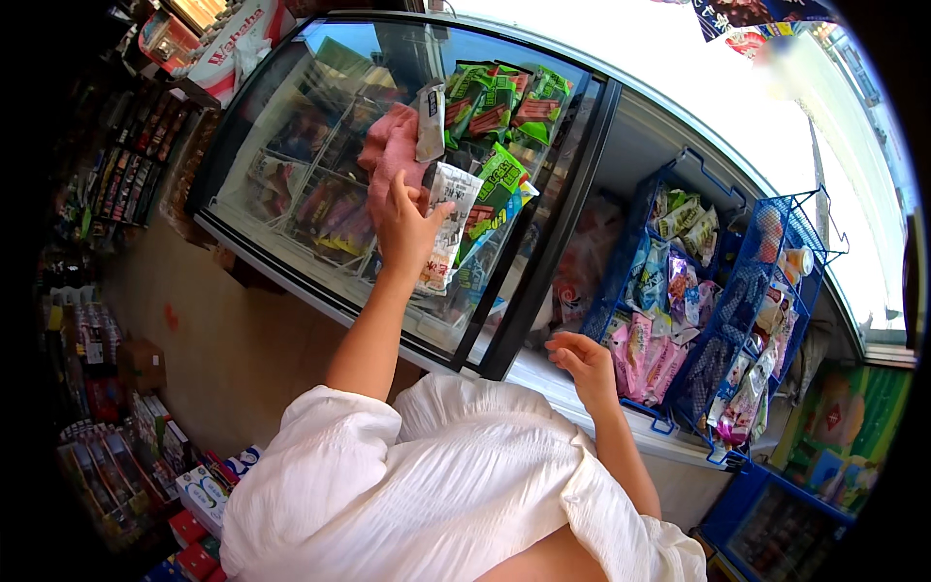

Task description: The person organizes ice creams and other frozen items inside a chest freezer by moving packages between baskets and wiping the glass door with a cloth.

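My left hand (409, 231) is over the glass sliding lid (254, 156) of a chest freezer, thumb and forefinger spread. Its thumb reaches onto a white ice-pop wrapper (449, 218); I cannot tell whether it presses on it. Just beyond the fingers lies a crumpled pink cloth (393, 145), with a silver-white wrapped ice pop (430, 120) at its side. Green ice-cream packets (494, 190) are next to the white wrapper, and several similar green packets (480, 102) lie farther back. My right hand (585, 364), loosely bent and holding nothing, hovers by the freezer's uncovered right part.
Blue wire baskets (614, 298) with wrapped ice creams (654, 356) stand in the uncovered part, one raised at the right (782, 291). A black lid frame (556, 240) divides the freezer. Cartons (200, 495) and shelved packets (120, 189) are on the left.
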`<state>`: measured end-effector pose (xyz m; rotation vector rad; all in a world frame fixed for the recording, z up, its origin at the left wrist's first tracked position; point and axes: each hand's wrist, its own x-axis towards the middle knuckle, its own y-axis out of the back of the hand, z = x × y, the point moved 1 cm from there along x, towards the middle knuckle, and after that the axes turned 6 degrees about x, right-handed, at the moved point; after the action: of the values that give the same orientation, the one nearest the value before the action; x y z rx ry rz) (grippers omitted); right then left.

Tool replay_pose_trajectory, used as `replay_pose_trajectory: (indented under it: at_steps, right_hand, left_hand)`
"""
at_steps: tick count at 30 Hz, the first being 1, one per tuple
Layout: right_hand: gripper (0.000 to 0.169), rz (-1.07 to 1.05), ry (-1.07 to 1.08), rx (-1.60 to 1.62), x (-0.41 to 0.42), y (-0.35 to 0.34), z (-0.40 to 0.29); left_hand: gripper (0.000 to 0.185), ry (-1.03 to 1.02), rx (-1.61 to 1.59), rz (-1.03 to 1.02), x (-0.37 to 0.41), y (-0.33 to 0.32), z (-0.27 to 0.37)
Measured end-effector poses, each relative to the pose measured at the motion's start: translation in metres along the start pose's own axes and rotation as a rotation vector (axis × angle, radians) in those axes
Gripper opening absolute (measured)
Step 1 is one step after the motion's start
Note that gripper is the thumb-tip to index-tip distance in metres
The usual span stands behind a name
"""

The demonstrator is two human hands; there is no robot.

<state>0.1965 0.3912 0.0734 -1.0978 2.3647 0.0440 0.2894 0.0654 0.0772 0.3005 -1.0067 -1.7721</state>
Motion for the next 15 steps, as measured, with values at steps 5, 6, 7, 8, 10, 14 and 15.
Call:
replay_pose_trajectory:
  at_steps: [5,6,7,8,10,14,15]
  right_hand:
    - [0.028,-0.015,-0.010,-0.004,-0.003,-0.009,0.006]
    - [0.028,-0.011,-0.015,-0.007,-0.004,-0.009,0.006]
    - [0.028,-0.006,-0.020,-0.011,-0.005,-0.009,0.007]
    - [0.028,-0.004,-0.014,-0.018,-0.006,-0.008,0.008]
    - [0.028,-0.001,0.000,-0.030,-0.006,-0.006,0.008]
    - [0.027,0.011,-0.026,-0.005,-0.007,-0.008,0.001]
    - [0.027,0.008,-0.020,-0.003,-0.007,-0.008,0.000]
  left_hand:
    - [0.080,0.021,-0.013,-0.110,-0.027,-0.014,-0.010]
    - [0.078,0.019,-0.028,-0.143,-0.029,-0.014,-0.012]
    - [0.076,0.018,-0.044,-0.176,-0.032,-0.014,-0.013]
    - [0.072,-0.036,-0.037,-0.135,-0.034,-0.013,-0.012]
    - [0.066,-0.143,-0.023,-0.052,-0.038,-0.012,-0.009]
    - [0.042,-0.025,-0.153,-0.171,-0.034,-0.013,-0.018]
    - [0.036,0.025,-0.193,-0.243,-0.030,-0.015,-0.026]
